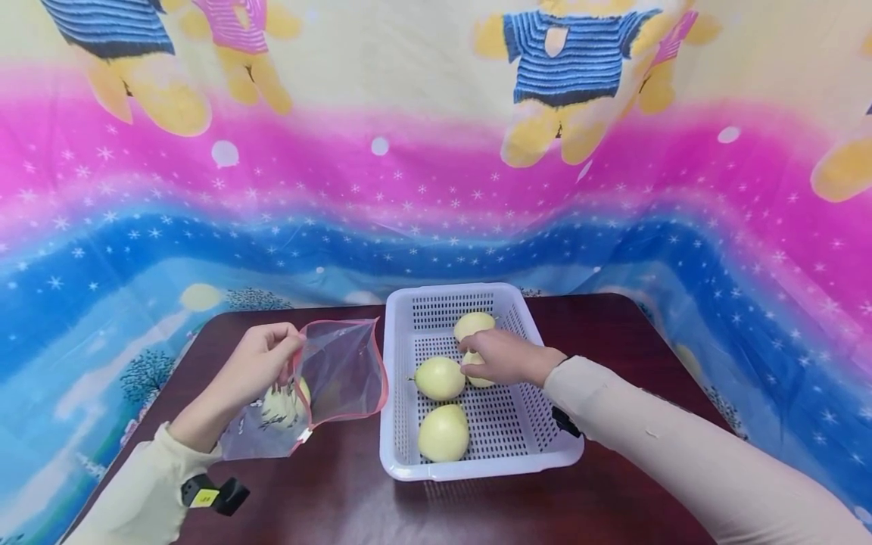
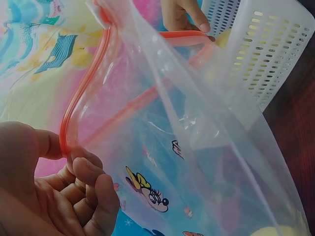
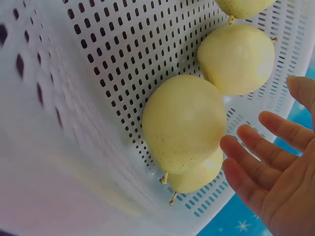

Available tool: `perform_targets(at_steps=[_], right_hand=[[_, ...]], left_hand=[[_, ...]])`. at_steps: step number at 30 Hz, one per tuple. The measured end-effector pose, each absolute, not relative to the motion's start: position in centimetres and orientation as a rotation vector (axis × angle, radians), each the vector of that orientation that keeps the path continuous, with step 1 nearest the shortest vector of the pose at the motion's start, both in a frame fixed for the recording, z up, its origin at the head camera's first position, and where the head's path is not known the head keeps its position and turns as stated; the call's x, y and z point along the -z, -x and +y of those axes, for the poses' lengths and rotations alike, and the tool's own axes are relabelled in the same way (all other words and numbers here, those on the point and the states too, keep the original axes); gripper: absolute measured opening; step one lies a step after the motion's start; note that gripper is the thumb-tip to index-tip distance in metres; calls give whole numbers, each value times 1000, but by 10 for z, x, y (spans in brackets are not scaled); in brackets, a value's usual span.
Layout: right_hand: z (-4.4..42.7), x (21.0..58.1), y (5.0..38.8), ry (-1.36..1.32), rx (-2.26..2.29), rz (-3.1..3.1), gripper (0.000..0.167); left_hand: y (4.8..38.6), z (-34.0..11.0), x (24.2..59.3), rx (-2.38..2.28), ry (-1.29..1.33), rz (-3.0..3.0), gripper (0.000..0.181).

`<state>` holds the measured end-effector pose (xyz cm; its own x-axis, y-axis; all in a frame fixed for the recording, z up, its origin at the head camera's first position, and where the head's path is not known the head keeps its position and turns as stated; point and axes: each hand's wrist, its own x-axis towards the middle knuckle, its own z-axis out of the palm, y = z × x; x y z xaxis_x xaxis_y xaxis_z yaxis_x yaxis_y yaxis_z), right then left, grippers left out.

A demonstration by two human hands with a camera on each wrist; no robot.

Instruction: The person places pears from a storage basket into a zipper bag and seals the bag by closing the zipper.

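Note:
My left hand pinches the red-edged rim of a clear zip bag between thumb and fingers. The bag's mouth stands open, and a pale yellow pear lies inside. Cartoon prints show on the bag in the left wrist view. Over the white basket reaches my right hand, its fingers spread and slightly bent beside a pear that it partly covers. In the right wrist view those fingers lie close to a large pear; contact is unclear.
Other pears in the basket are one at the back, one in the middle and one near the front. The basket stands on a dark red-brown table. A printed cloth hangs behind and around it.

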<state>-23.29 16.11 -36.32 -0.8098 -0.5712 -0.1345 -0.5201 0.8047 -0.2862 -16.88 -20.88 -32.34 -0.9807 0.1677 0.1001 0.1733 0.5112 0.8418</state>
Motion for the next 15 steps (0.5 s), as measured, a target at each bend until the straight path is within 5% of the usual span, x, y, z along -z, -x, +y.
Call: perform_targets(at_steps=[15], right_hand=[[152,369,214,851,310,2658,42]], left_hand=[[171,-207,327,1522,313,-2746,33]])
